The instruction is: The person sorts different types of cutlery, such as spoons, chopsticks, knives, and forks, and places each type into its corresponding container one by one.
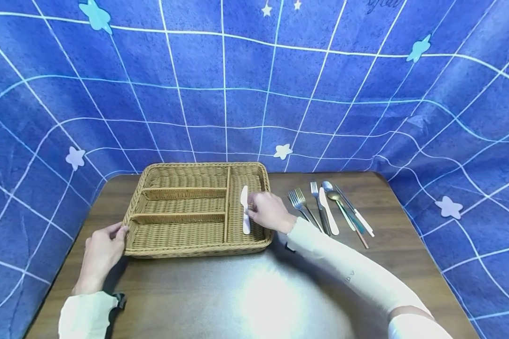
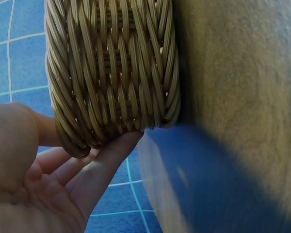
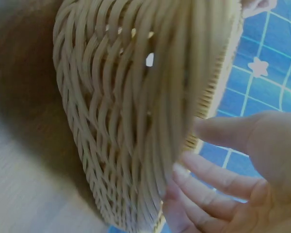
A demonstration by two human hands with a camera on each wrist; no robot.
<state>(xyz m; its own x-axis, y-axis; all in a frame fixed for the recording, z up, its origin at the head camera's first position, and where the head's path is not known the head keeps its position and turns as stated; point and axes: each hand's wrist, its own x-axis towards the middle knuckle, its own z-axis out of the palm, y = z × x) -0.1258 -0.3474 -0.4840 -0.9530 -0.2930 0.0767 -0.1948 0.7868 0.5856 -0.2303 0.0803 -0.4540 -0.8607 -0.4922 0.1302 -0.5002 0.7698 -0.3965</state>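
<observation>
A wicker cutlery tray lies on the wooden table, divided into several compartments. My left hand pinches its left rim near the front corner; in the left wrist view the thumb and fingers grip the woven wall from both sides. Over the long right compartment, my right hand holds a table knife with a white handle by its middle, the blade pointing to the far side. In the right wrist view the tray's side wall hides the knife and the fingertips.
Right of the tray lie two forks side by side, another fork with a dark handle, a second knife, spoons and a slim white-ended utensil. A blue grid-patterned cloth hangs behind the table.
</observation>
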